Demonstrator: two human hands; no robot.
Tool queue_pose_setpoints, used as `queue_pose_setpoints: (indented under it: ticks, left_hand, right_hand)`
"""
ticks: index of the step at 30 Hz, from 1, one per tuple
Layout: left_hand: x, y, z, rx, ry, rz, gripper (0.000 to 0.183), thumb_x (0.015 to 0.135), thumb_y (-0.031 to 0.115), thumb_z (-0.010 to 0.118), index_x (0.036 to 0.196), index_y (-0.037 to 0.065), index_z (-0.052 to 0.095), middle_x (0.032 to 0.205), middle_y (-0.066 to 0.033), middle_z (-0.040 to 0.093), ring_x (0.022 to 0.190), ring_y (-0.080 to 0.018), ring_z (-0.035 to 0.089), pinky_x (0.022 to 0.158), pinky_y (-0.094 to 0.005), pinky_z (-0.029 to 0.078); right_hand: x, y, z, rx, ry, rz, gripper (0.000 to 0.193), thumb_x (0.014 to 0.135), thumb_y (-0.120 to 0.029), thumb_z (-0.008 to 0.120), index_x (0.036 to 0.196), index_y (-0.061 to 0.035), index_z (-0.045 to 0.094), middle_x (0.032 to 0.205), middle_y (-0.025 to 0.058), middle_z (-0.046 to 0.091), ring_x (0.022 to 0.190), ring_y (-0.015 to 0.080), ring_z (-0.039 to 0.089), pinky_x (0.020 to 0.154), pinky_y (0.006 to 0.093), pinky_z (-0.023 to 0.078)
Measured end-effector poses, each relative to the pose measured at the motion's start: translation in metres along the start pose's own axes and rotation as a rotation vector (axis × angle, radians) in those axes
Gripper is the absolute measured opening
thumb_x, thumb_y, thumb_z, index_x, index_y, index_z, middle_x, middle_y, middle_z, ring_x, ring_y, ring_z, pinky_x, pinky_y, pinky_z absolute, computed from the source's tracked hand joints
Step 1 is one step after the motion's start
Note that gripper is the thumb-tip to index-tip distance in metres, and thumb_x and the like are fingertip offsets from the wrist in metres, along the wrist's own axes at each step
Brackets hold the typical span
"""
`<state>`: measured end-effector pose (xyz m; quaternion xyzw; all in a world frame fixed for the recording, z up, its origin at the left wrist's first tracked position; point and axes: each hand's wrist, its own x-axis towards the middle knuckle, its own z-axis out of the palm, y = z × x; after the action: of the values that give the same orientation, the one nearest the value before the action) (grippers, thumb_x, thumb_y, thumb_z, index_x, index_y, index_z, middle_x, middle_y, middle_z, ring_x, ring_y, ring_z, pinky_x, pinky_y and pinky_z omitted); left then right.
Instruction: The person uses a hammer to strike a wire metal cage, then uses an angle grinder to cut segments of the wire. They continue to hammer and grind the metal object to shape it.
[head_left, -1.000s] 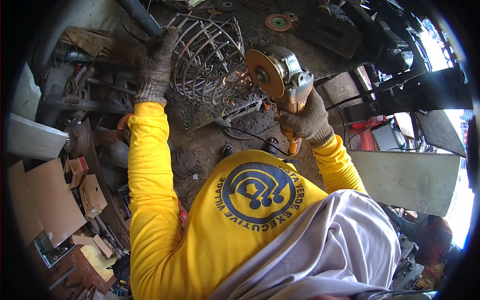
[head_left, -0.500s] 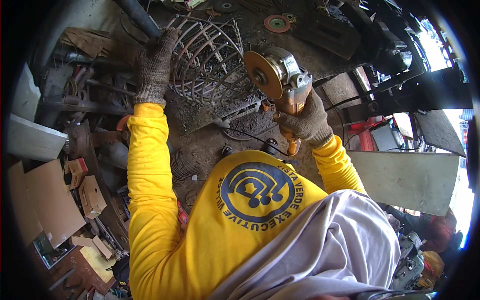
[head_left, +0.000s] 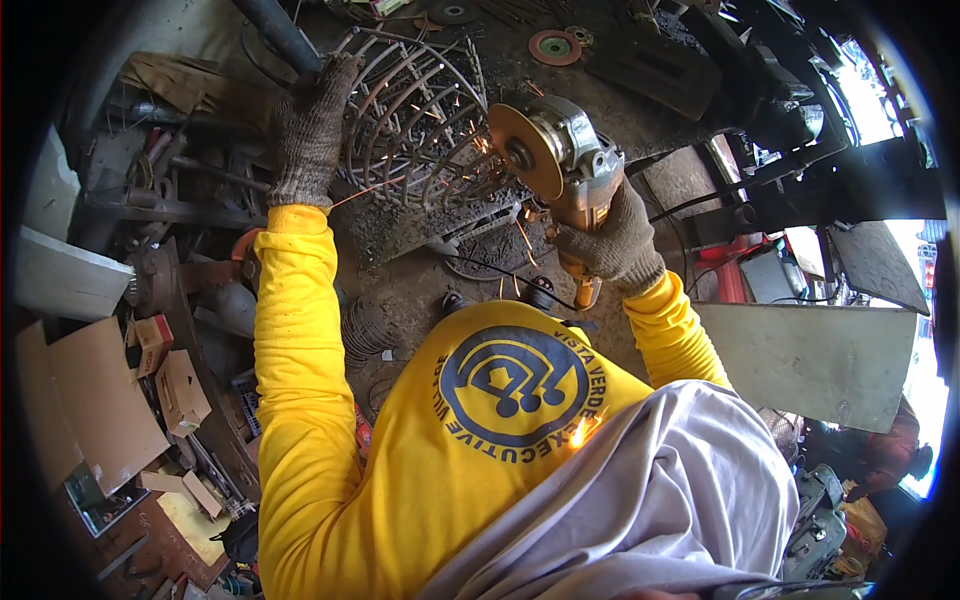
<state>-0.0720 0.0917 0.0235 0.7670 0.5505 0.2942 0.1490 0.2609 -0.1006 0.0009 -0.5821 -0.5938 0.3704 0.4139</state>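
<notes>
My right hand (head_left: 617,240), in a brown knit glove, is closed round the body of an angle grinder (head_left: 590,190). Its thin tan disc (head_left: 525,152) meets the right side of a cage of curved metal bars (head_left: 410,120). Orange sparks fly from there across the bars, down toward my feet and onto my yellow shirt. At the cage's left edge, my gloved left hand (head_left: 312,130) grips the bars; its fingertips are partly hidden. The cage lies on a dark, grit-covered work surface (head_left: 385,238).
Behind the grinder lies a loose round disc (head_left: 554,47) on the work surface. A dark cord (head_left: 490,265) runs beneath the grinder. Scrap metal and cardboard boxes (head_left: 183,393) crowd the left; a pale panel (head_left: 810,360) stands at right. A grey cloth (head_left: 640,490) lies over my lap.
Sparks now spray from the disc, where none showed before. A bright spark glows at my shirt beside the grey cloth. Both hands and the cage have stayed almost in place.
</notes>
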Motion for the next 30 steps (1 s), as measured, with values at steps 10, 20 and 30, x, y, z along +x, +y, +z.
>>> queue_pose_setpoints:
  ticks: [10,20,30]
  left_hand:
    - [-0.001,-0.003,0.002,-0.099,0.042,0.003,0.047,0.098,0.006,0.049,0.141,0.025,0.054,0.119,-0.0172,0.063,0.106,-0.0295,0.063,0.094,-0.0399,0.047]
    - [-0.001,-0.007,0.002,-0.057,0.084,0.129,0.038,0.098,0.009,0.051,0.133,0.021,0.062,0.124,-0.0137,0.065,0.110,-0.0272,0.064,0.097,-0.0379,0.046]
    - [0.002,0.029,-0.002,-0.243,0.156,-0.101,0.045,0.089,0.047,0.068,0.103,0.004,0.072,0.085,-0.0153,0.070,0.086,-0.0284,0.067,0.080,-0.0381,0.049]
  right_hand:
    - [0.000,-0.001,0.001,0.016,0.017,-0.029,0.077,0.064,-0.024,0.089,0.129,-0.0029,0.053,0.116,0.0138,0.066,0.104,0.0269,0.064,0.094,0.0387,0.050]
    - [0.001,0.018,0.000,-0.132,0.040,-0.206,0.072,0.070,-0.017,0.086,0.131,-0.0022,0.051,0.121,0.0145,0.063,0.110,0.0240,0.062,0.096,0.0380,0.049]
    - [0.014,0.019,0.014,0.505,0.085,0.181,0.071,0.076,-0.017,0.084,0.135,-0.0023,0.048,0.129,0.0121,0.060,0.113,0.0213,0.061,0.098,0.0358,0.049]
